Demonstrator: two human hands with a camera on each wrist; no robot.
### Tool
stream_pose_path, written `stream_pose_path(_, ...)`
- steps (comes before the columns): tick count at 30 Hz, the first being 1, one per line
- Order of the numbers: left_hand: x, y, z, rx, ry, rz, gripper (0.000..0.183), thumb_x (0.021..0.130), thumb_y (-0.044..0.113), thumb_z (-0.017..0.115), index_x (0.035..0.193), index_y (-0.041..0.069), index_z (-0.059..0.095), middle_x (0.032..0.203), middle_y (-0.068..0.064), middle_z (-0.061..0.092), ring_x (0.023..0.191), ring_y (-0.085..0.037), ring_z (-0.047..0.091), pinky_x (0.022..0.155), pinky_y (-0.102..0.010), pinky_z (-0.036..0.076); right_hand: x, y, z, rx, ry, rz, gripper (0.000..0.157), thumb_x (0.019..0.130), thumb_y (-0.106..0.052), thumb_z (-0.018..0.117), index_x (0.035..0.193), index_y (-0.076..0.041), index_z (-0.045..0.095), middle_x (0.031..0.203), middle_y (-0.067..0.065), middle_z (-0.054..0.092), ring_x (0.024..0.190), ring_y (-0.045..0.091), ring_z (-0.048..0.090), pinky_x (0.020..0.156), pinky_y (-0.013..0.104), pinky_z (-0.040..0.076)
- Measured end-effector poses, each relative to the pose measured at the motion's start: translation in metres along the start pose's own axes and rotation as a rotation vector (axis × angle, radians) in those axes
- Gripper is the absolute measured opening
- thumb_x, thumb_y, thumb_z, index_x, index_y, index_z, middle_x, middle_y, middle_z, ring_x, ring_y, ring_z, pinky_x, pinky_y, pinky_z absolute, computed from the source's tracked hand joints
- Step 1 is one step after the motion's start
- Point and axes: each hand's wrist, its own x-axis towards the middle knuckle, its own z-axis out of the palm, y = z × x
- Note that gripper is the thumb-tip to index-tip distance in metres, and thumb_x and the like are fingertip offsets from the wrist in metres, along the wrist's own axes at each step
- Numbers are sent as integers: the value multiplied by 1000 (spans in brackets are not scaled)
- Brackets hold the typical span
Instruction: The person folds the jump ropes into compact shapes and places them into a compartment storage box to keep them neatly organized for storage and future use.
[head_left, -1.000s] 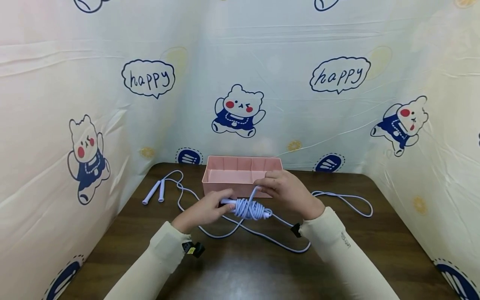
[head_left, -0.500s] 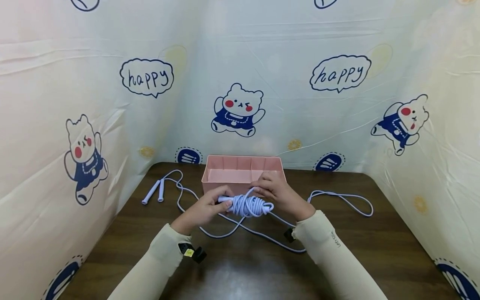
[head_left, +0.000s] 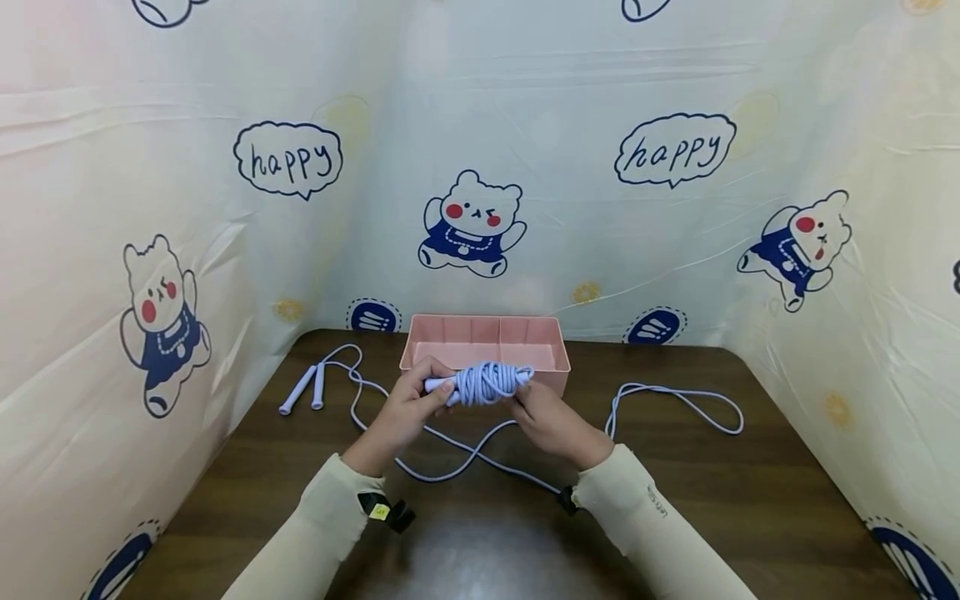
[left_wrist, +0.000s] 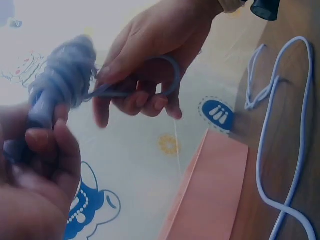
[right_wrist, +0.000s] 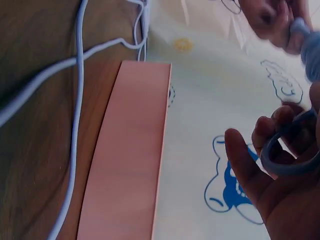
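Left hand (head_left: 401, 410): fingers and thumb curled round the handle end of a wound blue rope (head_left: 486, 384), which is held above the table between both hands. Right hand (head_left: 553, 422): at the bundle's other end, thumb and fingers pinching a strand; left wrist view shows a small loop (left_wrist: 177, 75) of it at the fingers. Hands apart, bundle bridging them. Just beyond the hands: pink box (head_left: 457, 353), divided inside. Below them: loose cord (head_left: 442, 478) on dark table (head_left: 480, 550). Left of left hand: two handles (head_left: 308, 389), side by side. Right of right hand: cord bend (head_left: 731, 427).
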Motion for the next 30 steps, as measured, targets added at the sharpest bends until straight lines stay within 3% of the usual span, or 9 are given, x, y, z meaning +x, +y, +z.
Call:
stream_pose_path(4, 1, 1, 3, 50, 80, -35, 8, 101, 6, 52, 103, -2, 53, 84, -18, 52, 72, -29, 53, 61, -27, 47, 1, -7, 5, -92, -5, 22, 26, 104, -17, 48, 127, -6, 51, 104, 3, 57, 92, 14, 56, 83, 35, 49)
stream_pose_path(7, 1, 2, 4, 94, 141, -69, 8, 101, 7, 52, 102, 0, 53, 85, -17, 53, 76, -34, 54, 62, -28, 48, 0, -10, 9, -168, 17, -16, 20, 102, -15, 51, 120, -7, 54, 105, 2, 55, 93, 14, 55, 82, 34, 49)
stream_pose_path(11, 0, 2, 7, 191, 209, -91, 5, 100, 5, 52, 103, 2, 55, 87, -14, 56, 78, -38, 55, 61, -27, 48, -2, -13, 14, -176, 60, -32, 5, 102, -15, 51, 102, -11, 55, 87, -4, 52, 80, 12, 52, 71, 29, 47)
stream_pose_path(16, -2, 27, 16, 328, 260, -76, 5, 99, 0, 53, 103, -2, 54, 83, -15, 56, 71, -26, 53, 58, -27, 45, -5, -19, 15, -70, 139, 67, 12, 103, -20, 51, 92, -16, 56, 75, -9, 53, 67, 6, 52, 62, 25, 48)
stream_pose_path(18, -2, 24, 15, 368, 284, -60, 4, 98, 1, 54, 103, 1, 54, 83, -13, 57, 69, -22, 52, 58, -28, 46, -5, -22, 15, -31, 161, 108, 13, 102, -22, 52, 92, -17, 56, 75, -10, 54, 66, 5, 53, 61, 25, 49)
stream_pose_path(23, 0, -9, 7, 438, 338, -22, 9, 98, 8, 59, 106, 9, 55, 84, -6, 60, 69, -21, 55, 57, -33, 50, -5, -28, 15, 37, 195, 193, 17, 103, -27, 51, 93, -15, 59, 76, -9, 56, 67, 8, 55, 59, 27, 49)
stream_pose_path(30, 1, -12, 10, 613, 345, -34, 17, 96, 9, 62, 111, 5, 56, 81, -5, 64, 64, -16, 59, 53, -31, 50, -4, -30, 15, 361, 182, 236, 22, 104, -25, 49, 104, -5, 58, 86, 8, 67, 78, 25, 68, 68, 36, 56)
